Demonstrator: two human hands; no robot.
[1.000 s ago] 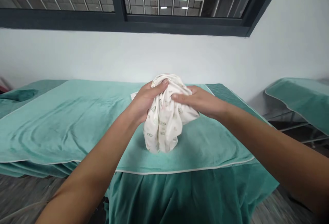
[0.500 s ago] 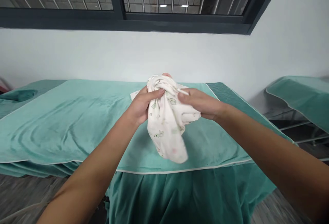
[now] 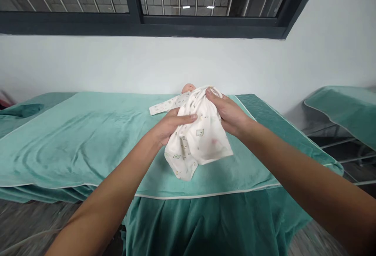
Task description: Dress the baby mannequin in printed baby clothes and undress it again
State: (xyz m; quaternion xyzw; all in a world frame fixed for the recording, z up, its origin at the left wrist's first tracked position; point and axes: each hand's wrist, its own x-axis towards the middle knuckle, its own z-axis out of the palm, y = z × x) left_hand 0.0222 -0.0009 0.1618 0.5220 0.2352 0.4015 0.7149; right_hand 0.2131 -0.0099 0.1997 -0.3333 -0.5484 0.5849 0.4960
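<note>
I hold a small white printed baby garment (image 3: 199, 138) bunched up above a teal-covered table (image 3: 73, 142). My left hand (image 3: 169, 125) pinches its lower left side with closed fingers. My right hand (image 3: 227, 111) grips the top of the cloth, fingers closed over it. Behind the garment lies a baby doll (image 3: 188, 88); only the top of its head shows. One white printed sleeve (image 3: 164, 105) stretches out to the left on the cover.
A white wall and a dark-framed window (image 3: 152, 5) stand behind the table. A second teal-covered table (image 3: 343, 111) stands at the right, with a gap of floor between. A folded teal cloth (image 3: 20, 110) lies far left.
My right hand has risen to the top of the garment and my left hand has dropped lower. The cloth has spread a little, and the doll's head and sleeve now show behind it.
</note>
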